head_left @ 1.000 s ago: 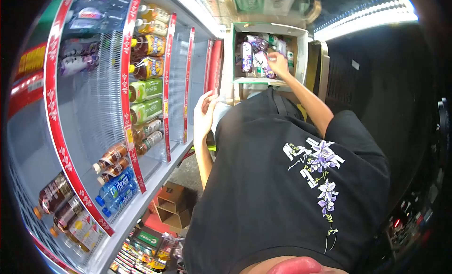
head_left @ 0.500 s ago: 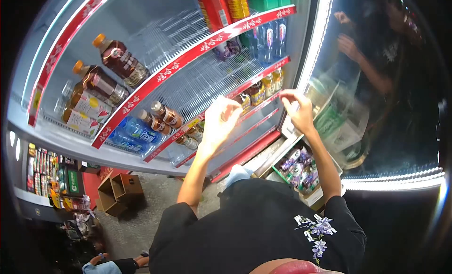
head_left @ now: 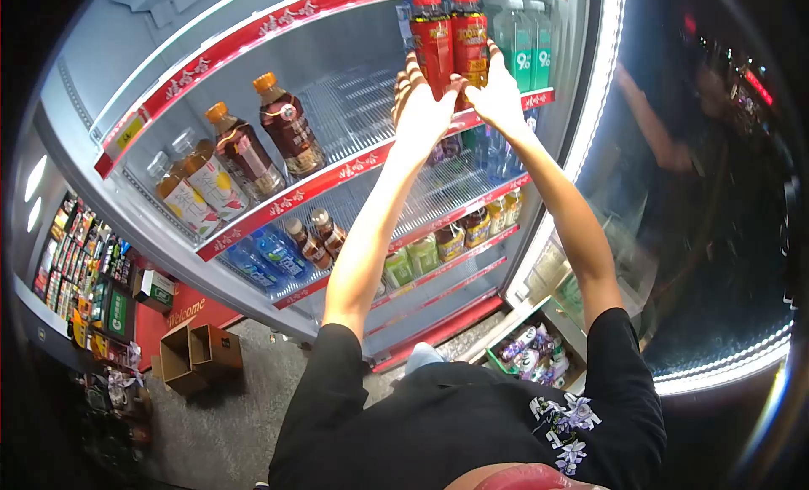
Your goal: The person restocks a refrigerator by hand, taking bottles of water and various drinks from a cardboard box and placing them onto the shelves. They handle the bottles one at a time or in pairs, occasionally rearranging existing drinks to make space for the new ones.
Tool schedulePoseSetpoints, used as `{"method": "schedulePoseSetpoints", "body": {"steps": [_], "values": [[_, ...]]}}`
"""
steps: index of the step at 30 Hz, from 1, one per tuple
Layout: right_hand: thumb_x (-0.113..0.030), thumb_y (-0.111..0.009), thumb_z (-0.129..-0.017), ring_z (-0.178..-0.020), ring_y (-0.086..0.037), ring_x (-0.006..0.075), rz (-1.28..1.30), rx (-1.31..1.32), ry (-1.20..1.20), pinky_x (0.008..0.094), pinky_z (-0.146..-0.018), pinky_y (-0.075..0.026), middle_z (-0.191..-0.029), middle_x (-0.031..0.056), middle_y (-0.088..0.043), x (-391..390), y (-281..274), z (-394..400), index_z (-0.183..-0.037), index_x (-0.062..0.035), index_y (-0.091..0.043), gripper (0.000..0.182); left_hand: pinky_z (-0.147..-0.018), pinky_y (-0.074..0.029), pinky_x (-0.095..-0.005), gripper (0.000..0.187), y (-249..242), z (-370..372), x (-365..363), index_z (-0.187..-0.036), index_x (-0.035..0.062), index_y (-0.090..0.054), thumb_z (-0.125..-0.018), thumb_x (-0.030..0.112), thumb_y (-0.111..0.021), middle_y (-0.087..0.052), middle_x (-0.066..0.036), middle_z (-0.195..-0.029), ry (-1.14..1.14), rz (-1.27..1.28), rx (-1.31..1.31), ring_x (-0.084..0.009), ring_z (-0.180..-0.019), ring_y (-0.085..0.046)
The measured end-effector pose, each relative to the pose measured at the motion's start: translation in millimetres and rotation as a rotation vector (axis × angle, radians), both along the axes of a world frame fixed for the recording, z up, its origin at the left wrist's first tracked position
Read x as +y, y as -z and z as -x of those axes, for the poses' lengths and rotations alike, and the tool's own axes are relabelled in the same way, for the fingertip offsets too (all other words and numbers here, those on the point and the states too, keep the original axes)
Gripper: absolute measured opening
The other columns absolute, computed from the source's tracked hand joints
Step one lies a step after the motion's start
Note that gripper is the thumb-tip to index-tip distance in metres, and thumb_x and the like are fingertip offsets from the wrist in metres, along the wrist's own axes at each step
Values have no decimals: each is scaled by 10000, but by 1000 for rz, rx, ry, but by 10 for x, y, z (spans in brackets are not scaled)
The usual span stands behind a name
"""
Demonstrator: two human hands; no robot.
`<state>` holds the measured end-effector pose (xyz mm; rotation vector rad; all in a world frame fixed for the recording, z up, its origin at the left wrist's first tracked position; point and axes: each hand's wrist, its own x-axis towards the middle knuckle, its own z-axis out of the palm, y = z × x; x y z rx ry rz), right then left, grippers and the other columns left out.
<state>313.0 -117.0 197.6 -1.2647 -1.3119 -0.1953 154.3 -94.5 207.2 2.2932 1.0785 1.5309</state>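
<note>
Two red bottles (head_left: 432,52) stand side by side, upright, at the front of the upper shelf (head_left: 354,81). The left hand (head_left: 423,115), fingers spread, flanks the left one; the right hand (head_left: 499,94) curves along the right one. Whether either is grasping a bottle, or merely touching it, cannot be told, as the palms hide the contact. Good handling would call for even pressure from both sides, bases level, labels forward. The red strip (head_left: 362,163) edging the shelf could catch a low base; green-labelled bottles (head_left: 522,52), just beside the right hand, limit sideways room. Brown bottles (head_left: 289,132) with orange caps occupy the shelf's left part. Below, near the right forearm: a box (head_left: 499,364) of purple-wrapped bottles (head_left: 531,355). Floor, lower left: open cartons (head_left: 221,348).
</note>
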Motion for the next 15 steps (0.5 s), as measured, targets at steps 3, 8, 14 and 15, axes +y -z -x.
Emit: {"method": "schedulePoseSetpoints", "body": {"steps": [3, 8, 14, 15], "values": [[-374, -819, -771, -1231, -593, 429, 45, -141, 171, 461, -1047, -487, -1324, 292, -576, 65, 15, -119, -1526, -6, -339, 968, -1125, -427, -482, 936, -11, 20, 62, -1545, -79, -264, -903, 419, -728, -486, -371, -1429, -35, 60, 31, -459, -1359, -497], [-436, -841, -766, -1204, -637, 351, 209, -169, 41, 405, -1017, -509, -1305, 279, -620, 212, -19, -239, -1446, 88, -451, 943, -1021, -507, -468, 854, -86, 241, -114, -1531, -104, -271, -909, 282, -712, -576, -339, -1337, -42, 60, 98, -419, -1210, -627], [-528, -860, -724, -1100, -710, 307, 253, -142, -218, 375, -994, -525, -1203, 243, -707, 153, -125, 197, -1417, 87, -513, 988, -981, -532, -463, 828, 24, 709, -290, -1521, -121, -277, -924, 276, -692, -610, -335, -1280, -244, -82, 115, -442, -1128, -664], [-528, -860, -724, -1100, -710, 307, 256, -137, -228, 375, -994, -525, -1203, 243, -707, 163, -110, 279, -1417, 87, -513, 988, -981, -532, -463, 828, 24, 786, -325, -1521, -121, -277, -924, 276, -692, -610, -335, -1280, -252, -78, 123, -442, -1128, -664]]}}
